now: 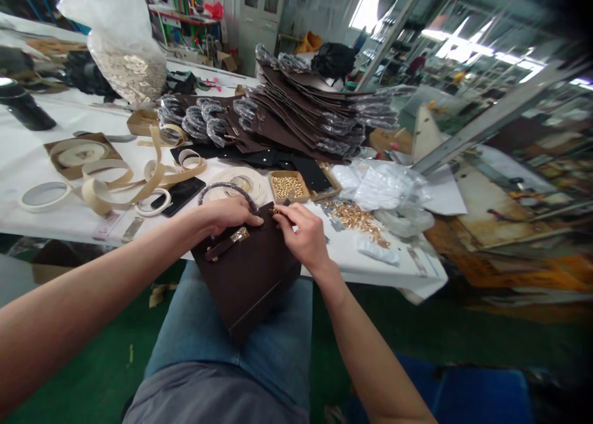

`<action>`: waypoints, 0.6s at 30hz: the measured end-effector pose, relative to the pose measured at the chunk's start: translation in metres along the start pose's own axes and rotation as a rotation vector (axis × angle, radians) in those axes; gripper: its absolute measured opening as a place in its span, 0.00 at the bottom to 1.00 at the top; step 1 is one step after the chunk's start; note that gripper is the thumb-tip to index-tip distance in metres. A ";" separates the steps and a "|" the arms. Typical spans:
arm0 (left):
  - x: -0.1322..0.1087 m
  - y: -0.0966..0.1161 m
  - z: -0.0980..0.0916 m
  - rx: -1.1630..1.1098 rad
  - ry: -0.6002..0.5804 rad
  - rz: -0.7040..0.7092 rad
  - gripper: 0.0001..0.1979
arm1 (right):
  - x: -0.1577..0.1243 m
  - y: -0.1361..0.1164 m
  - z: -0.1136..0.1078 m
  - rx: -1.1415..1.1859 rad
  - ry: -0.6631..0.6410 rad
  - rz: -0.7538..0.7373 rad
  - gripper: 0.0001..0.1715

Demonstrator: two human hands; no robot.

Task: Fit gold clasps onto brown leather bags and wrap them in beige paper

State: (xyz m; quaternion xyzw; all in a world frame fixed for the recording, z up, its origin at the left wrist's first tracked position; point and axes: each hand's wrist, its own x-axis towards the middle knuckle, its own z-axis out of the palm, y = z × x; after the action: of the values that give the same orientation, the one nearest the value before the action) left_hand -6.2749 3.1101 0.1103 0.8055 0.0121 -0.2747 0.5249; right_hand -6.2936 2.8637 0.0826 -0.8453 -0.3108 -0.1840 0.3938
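A dark brown bag panel (pixel 250 275) rests across my lap and leans on the table edge. It carries a short strap with a gold clasp (pixel 239 234) and a plastic-wrapped handle (pixel 227 186). My left hand (pixel 234 214) grips the panel's upper edge, thumb on its face. Close beside it, my right hand (pixel 301 226) pinches a small gold metal piece (pixel 276 211) against a strap end at the panel's top; its exact kind is too small to tell.
Behind the panel stand a box of gold studs (pixel 288 186) and a pile of gold fittings (pixel 356 219). Stacked brown panels (pixel 306 112) fill the table's back. Tape rolls (pixel 46 196), a phone (pixel 183 195) and a dark bottle (pixel 25 106) lie left; plastic bags (pixel 384 186) right.
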 end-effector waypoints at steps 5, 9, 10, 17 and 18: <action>-0.001 -0.001 0.006 0.135 0.064 0.009 0.18 | -0.009 0.007 -0.004 0.079 -0.019 0.061 0.15; -0.002 0.005 0.011 0.222 0.097 0.028 0.22 | -0.015 0.008 -0.005 0.056 0.003 0.049 0.15; -0.002 0.006 0.012 0.233 0.099 0.031 0.23 | -0.016 0.008 -0.006 0.048 0.006 0.035 0.15; -0.002 0.007 0.021 0.160 0.049 0.067 0.19 | -0.018 0.011 -0.015 0.024 -0.059 -0.007 0.14; -0.002 0.006 0.022 0.134 0.038 0.082 0.18 | -0.019 0.012 -0.015 0.007 -0.066 -0.007 0.14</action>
State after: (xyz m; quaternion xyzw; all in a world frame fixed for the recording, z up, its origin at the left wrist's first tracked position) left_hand -6.2839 3.0885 0.1097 0.8438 -0.0292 -0.2377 0.4802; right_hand -6.3010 2.8386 0.0750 -0.8482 -0.3273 -0.1564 0.3859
